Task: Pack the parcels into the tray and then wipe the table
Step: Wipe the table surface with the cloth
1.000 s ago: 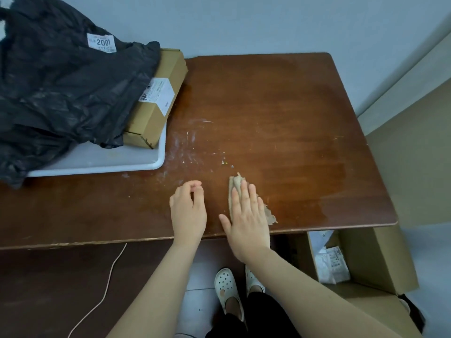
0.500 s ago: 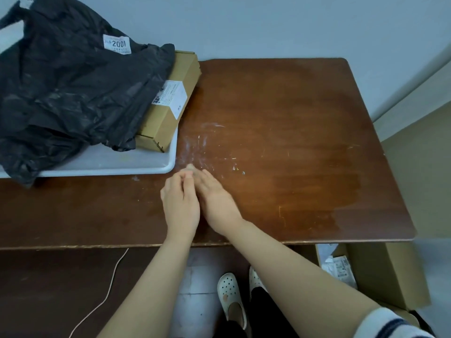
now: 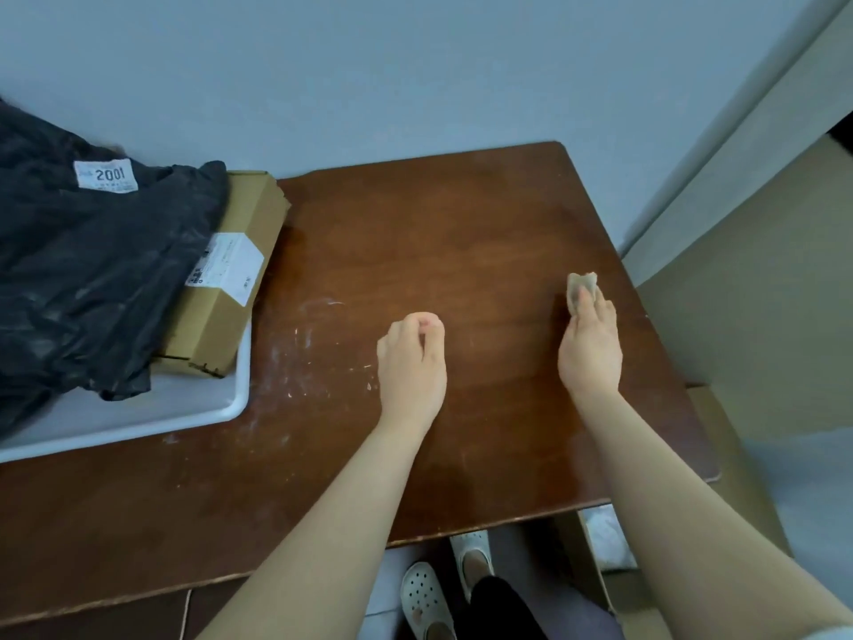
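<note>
The beige cloth (image 3: 580, 288) lies near the right edge of the brown table (image 3: 438, 233), pressed down under the fairly straight fingers of the right hand (image 3: 591, 348). The left hand (image 3: 412, 362) rests mid-table, loosely curled and holding nothing. At the left, a black bag parcel (image 3: 92, 270) and a cardboard box parcel (image 3: 235, 279) sit in the white tray (image 3: 184, 404).
</note>
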